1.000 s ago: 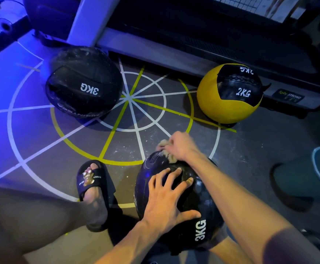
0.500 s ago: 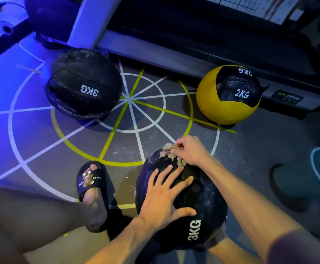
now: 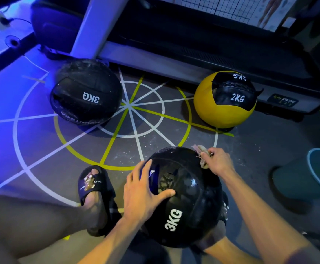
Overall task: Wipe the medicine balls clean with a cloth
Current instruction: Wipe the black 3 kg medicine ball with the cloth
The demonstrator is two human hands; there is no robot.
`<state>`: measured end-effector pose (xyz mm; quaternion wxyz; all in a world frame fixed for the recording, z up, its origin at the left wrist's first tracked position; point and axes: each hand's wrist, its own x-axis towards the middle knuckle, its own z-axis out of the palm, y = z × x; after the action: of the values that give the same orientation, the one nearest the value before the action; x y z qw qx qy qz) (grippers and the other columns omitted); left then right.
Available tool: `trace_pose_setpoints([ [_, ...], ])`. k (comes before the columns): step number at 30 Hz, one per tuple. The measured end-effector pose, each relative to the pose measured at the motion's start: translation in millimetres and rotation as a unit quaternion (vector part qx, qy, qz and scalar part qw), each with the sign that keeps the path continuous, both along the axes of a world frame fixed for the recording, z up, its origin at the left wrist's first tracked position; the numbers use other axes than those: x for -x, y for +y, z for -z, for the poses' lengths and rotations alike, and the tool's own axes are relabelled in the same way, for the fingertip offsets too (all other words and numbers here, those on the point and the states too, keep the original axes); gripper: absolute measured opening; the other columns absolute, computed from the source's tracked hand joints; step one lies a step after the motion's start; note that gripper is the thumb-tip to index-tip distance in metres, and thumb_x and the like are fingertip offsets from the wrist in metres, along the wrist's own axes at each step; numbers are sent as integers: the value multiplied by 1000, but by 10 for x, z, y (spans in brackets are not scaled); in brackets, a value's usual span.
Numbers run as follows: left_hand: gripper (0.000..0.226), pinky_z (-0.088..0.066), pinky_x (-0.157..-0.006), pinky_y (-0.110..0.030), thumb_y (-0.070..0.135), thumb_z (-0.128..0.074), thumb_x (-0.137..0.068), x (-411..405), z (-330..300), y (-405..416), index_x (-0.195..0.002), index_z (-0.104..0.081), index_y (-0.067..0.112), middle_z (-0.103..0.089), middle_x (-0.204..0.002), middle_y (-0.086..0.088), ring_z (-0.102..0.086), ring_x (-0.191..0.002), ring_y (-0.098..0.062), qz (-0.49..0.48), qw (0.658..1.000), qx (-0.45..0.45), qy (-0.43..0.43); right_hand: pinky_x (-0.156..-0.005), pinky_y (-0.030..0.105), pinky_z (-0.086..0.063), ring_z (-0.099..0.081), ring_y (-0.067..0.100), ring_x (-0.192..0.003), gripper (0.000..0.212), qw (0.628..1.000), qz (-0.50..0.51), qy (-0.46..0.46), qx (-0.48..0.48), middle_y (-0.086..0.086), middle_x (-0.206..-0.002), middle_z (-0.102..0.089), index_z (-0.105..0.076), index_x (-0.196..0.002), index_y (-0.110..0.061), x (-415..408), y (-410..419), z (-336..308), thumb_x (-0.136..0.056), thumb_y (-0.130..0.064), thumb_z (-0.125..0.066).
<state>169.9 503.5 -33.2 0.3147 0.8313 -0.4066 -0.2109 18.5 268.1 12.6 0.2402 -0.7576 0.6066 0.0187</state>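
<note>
Black 3KG ball (image 3: 191,197): my left hand (image 3: 143,191) is lying flat, fingers spread, on its near-left face; my right hand (image 3: 219,161), clamping the cloth (image 3: 200,151), is pressing its far-right shoulder.

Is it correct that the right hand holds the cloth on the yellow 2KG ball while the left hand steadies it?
Not quite. In the head view the right hand presses the cloth on the near black 3KG ball, which the left hand steadies. The yellow 2KG ball lies untouched.
</note>
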Motion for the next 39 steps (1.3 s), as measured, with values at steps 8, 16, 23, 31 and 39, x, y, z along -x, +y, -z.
trace_pose_setpoints([
  [8, 89, -34, -110, -27, 73, -73, -76, -131, -5, 217, -148, -46, 28, -43, -114, 24, -43, -138, -14, -80, 973, -50, 210, -71, 35, -37, -54, 27, -86, 23, 997, 60, -29, -45, 5, -92, -62, -58, -99, -15, 264, 152, 56, -104, -36, -49],
  [16, 131, -45, -102, -53, 98, -65, -52, -15, 225, 333, -155, -37, 23, -49, -151, -2, -50, -135, -33, -311, 811, -112, 483, -81, 38, -38, -52, 26, -99, 38, 992, 70, -45, -98, 6, -111, -60, -49, -114, -18, 231, 237, 57, -103, -54, -41],
  [23, 66, -41, -92, -59, 80, -60, -80, -39, 163, 249, -111, -69, 24, -67, -91, -2, -59, -110, -36, -296, 725, -134, 608, -84, 40, -39, -54, 37, -123, 45, 994, 61, -7, -94, 15, -133, -59, -43, -131, -13, 5, 214, 79, -106, -49, -34],
  [31, 91, -60, -85, -41, 85, -76, -58, -404, 46, 138, -122, -71, 20, -80, -102, -1, -77, -90, -22, -281, 792, -7, 542, -83, 43, -44, -57, 30, -106, 37, 990, 99, -73, -76, 6, -108, -59, -47, -118, -17, -71, 285, 38, -105, -50, -35],
  [39, 101, -40, -104, -35, 65, -77, -74, -966, -156, -10, -158, -37, 24, -49, -147, -3, -51, -121, -23, -215, 913, -19, 347, -54, 40, -49, -62, 22, -64, 28, 945, 197, -213, -152, 7, -77, -66, -53, -103, -15, -161, 553, 549, -103, -42, -45],
])
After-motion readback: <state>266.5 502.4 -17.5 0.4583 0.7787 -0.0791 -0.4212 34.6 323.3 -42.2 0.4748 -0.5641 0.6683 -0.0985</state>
